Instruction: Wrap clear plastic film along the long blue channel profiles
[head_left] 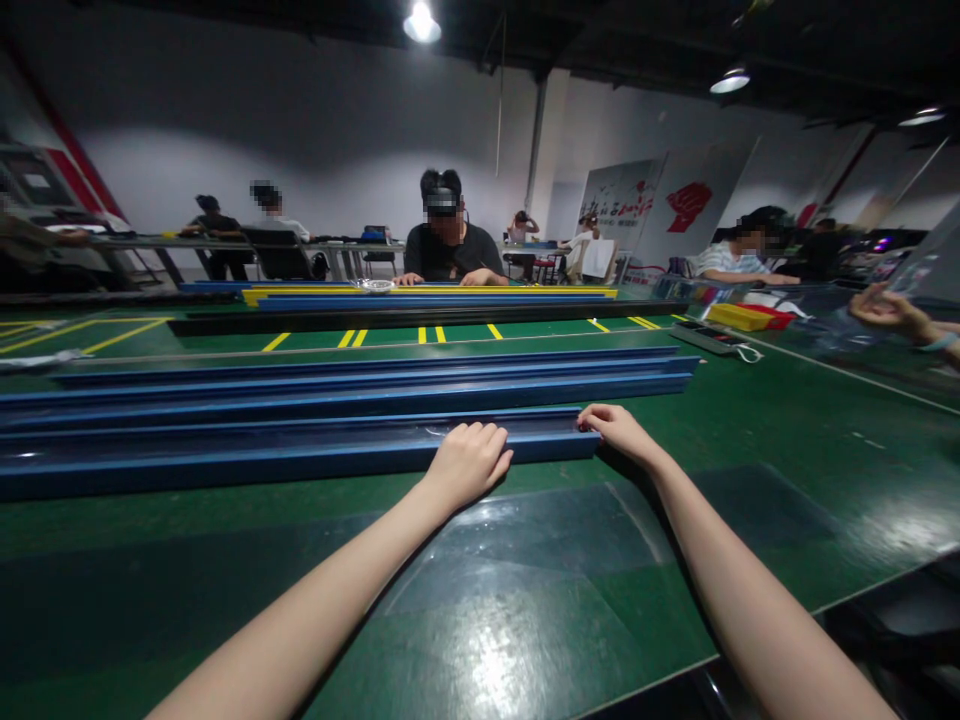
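Observation:
A long blue channel-shaped rail (285, 461) lies nearest to me on the green table, its open trough facing up. My left hand (469, 462) rests over its near wall, fingers bent into the trough and thumb on the outside. At the rail's right end, my right hand (611, 430) has its fingers curled and pressed together. What lies at those fingertips is too small to make out. Just behind this rail, more blue rails (375, 395) lie side by side, parallel to it.
Clear plastic sheets (525, 530) lie flat before me. Across the table are a black rail (420, 318), a yellow rail (540, 291) and a seated person (454, 245). At right are a flat grey device (716, 338), a yellow tray (739, 317) and another person's hand (889, 308).

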